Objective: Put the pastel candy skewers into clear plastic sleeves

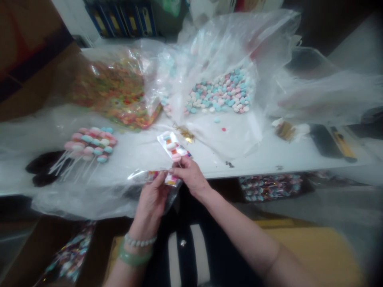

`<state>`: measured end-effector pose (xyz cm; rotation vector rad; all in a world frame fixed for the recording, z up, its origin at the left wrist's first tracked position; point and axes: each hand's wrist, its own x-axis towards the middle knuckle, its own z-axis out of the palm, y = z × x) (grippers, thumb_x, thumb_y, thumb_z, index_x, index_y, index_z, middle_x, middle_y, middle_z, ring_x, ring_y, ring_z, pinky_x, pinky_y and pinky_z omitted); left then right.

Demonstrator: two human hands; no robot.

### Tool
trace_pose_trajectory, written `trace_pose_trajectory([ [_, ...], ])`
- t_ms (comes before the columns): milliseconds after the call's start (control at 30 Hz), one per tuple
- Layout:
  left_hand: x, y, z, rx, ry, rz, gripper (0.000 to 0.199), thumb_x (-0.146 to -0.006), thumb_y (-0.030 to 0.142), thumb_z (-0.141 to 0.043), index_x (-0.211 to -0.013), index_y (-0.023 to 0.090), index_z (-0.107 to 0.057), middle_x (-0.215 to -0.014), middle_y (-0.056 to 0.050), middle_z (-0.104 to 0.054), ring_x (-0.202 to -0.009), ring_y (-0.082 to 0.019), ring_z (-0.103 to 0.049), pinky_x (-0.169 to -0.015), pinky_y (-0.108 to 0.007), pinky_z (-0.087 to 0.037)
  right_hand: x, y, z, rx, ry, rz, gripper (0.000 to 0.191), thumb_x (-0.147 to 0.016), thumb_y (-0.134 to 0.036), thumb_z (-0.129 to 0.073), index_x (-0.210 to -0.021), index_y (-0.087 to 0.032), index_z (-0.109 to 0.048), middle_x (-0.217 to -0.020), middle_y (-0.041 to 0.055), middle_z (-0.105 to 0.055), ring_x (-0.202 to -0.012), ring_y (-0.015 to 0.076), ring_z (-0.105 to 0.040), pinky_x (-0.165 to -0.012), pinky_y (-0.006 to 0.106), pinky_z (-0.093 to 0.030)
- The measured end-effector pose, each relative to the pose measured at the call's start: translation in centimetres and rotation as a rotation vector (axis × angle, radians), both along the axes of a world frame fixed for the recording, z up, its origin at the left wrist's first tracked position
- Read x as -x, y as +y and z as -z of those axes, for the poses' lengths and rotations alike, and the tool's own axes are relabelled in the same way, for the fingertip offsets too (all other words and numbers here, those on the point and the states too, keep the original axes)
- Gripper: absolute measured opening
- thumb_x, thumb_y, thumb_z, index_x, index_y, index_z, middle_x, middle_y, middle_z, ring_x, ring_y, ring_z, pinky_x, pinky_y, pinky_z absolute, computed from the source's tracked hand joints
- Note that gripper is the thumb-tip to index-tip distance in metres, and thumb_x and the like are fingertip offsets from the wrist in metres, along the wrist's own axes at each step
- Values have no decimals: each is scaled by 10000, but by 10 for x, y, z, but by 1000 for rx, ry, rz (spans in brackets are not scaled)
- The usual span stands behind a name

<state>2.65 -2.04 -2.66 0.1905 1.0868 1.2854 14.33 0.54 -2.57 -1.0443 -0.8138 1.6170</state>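
In front of my body, my right hand pinches a candy stick with pink, white, blue and orange sweets; it seems to lie along a pale printed wrapper. My left hand is beside it, thumb and fingers closed on a clear printed plastic bag. The hands almost touch, and the lower end of the stick is hidden at the fingers. Gold twist ties lie just beyond on the white table. To the left rests a bunch of marshmallow sticks, white sticks toward me.
Behind stand a large clear bag of orange and green gummies and an open one of pastel marshmallows. A yellow-handled cutter lies at right. Below the table edge, boxes hold wrapped candy sticks and more wrapped sweets.
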Motion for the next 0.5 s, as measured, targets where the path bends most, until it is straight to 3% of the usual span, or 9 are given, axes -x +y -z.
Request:
trace_pose_trajectory([
  [167,4,0,3,-107,2,-31,131,-679,104,-821,-764,126,-724,-826,-65,-730,-782,-181,-687,-704,-266,-590,0,-2,2,93,110,21,268,-538,-262,-760,-633,-183,-522,-589,-69,-476,-573,98,-420,-612,253,-370],
  [333,7,0,0,-120,-16,28,259,-624,136,-853,-859,137,-744,-851,-67,-731,-769,-186,-686,-664,-264,-582,4,-6,-2,-5,70,93,237,-565,-226,-727,-615,-190,-499,-601,-66,-450,-605,106,-407,-627,254,-370],
  [500,4,3,-4,-56,-45,-139,121,-683,74,-797,-698,130,-690,-741,-36,-711,-699,-143,-668,-663,-242,-579,7,-12,-3,-53,42,87,184,-601,-224,-694,-645,-187,-519,-639,-58,-452,-640,114,-407,-652,261,-365],
])
